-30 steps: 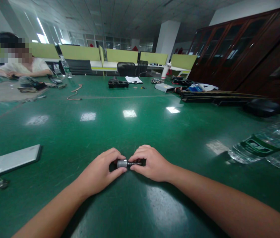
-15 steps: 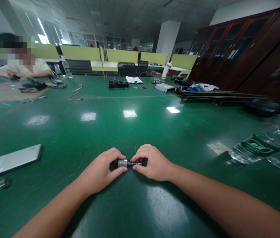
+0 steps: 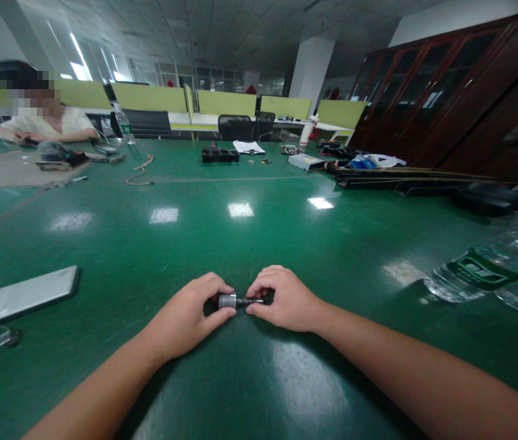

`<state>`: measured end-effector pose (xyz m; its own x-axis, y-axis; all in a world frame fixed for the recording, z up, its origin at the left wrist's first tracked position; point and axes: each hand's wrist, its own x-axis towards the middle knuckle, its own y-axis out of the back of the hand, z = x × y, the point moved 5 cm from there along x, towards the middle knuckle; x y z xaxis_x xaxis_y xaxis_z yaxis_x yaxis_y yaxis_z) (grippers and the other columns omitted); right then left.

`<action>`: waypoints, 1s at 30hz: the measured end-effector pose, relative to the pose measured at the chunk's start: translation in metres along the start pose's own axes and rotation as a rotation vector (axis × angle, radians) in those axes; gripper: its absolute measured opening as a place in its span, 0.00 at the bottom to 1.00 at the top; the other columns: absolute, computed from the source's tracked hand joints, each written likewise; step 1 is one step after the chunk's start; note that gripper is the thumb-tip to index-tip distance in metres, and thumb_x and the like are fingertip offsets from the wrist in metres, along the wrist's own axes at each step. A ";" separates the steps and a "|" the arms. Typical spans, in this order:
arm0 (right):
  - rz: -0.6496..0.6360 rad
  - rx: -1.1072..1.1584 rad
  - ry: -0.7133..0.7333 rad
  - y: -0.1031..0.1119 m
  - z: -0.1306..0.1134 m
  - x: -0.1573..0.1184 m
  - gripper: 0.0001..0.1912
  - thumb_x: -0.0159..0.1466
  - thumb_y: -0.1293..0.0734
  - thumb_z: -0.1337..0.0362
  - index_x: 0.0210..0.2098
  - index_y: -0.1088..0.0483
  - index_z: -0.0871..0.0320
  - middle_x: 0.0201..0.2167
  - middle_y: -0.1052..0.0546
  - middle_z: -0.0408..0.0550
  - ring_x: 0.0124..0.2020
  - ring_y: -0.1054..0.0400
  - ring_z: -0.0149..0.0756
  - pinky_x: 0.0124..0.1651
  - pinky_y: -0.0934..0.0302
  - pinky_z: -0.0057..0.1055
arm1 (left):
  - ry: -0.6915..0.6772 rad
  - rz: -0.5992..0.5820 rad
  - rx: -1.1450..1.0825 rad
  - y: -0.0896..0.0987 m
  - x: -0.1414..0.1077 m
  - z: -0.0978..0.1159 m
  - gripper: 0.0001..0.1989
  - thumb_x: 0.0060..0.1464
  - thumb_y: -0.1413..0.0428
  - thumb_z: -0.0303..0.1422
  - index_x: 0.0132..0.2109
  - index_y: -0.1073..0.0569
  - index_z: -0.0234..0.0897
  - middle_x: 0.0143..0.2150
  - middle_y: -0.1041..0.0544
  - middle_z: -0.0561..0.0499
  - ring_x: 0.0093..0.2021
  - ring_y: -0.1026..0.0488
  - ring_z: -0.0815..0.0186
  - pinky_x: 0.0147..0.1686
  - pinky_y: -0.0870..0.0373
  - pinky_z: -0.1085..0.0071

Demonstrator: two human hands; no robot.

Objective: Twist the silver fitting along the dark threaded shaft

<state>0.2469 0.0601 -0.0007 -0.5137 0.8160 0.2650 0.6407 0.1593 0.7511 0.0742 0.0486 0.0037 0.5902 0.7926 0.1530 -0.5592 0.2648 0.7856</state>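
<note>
Low over the green table, a small grey metal cylinder [image 3: 227,300] lies sideways between my hands, with a thin dark ribbed shaft [image 3: 250,301] sticking out to the right. It looks like a small motor. My left hand [image 3: 193,313] is closed round the cylinder, thumb below and forefinger above. The thumb and forefinger of my right hand [image 3: 282,300] lie on either side of the shaft in a pinch. The shaft's pale tip shows inside that curl. Whether the fingertips press on the shaft is hard to see.
On the left lies a flat silver box [image 3: 29,296] with a cable and a small metal piece [image 3: 8,337] beside it. Clear water bottles [image 3: 474,272] lie at the right. Farther back are a black tray [image 3: 220,155], a cord [image 3: 140,171] and a seated person [image 3: 45,125].
My right fingertips have shifted very slightly right and apart, so a little more of the shaft shows. My left hand keeps its hold on the cylinder.
</note>
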 end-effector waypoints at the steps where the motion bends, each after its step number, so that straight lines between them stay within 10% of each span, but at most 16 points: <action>1: 0.004 -0.004 -0.004 0.000 0.000 0.000 0.07 0.51 0.24 0.68 0.29 0.24 0.57 0.25 0.25 0.40 0.30 0.32 0.31 0.43 0.44 0.33 | 0.000 0.002 0.004 0.000 0.000 0.000 0.09 0.59 0.43 0.34 0.46 0.28 0.38 0.42 0.27 0.50 0.42 0.29 0.62 0.43 0.33 0.66; 13: 0.159 -0.073 -0.271 0.014 0.029 0.000 0.04 0.54 0.29 0.67 0.31 0.22 0.55 0.29 0.24 0.43 0.30 0.33 0.32 0.34 0.42 0.30 | 0.073 0.062 0.047 0.011 -0.003 -0.010 0.09 0.60 0.45 0.37 0.45 0.28 0.39 0.41 0.26 0.49 0.40 0.28 0.61 0.41 0.31 0.65; 30: 0.059 0.024 -0.064 0.003 0.007 0.001 0.11 0.55 0.26 0.69 0.38 0.23 0.55 0.31 0.21 0.43 0.34 0.31 0.33 0.42 0.41 0.33 | -0.022 0.031 0.010 0.009 -0.001 -0.004 0.10 0.61 0.44 0.38 0.47 0.27 0.40 0.42 0.26 0.49 0.40 0.29 0.63 0.42 0.31 0.67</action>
<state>0.2524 0.0652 -0.0022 -0.4372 0.8582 0.2689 0.6830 0.1223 0.7201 0.0661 0.0523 0.0082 0.5855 0.7879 0.1906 -0.5716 0.2345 0.7863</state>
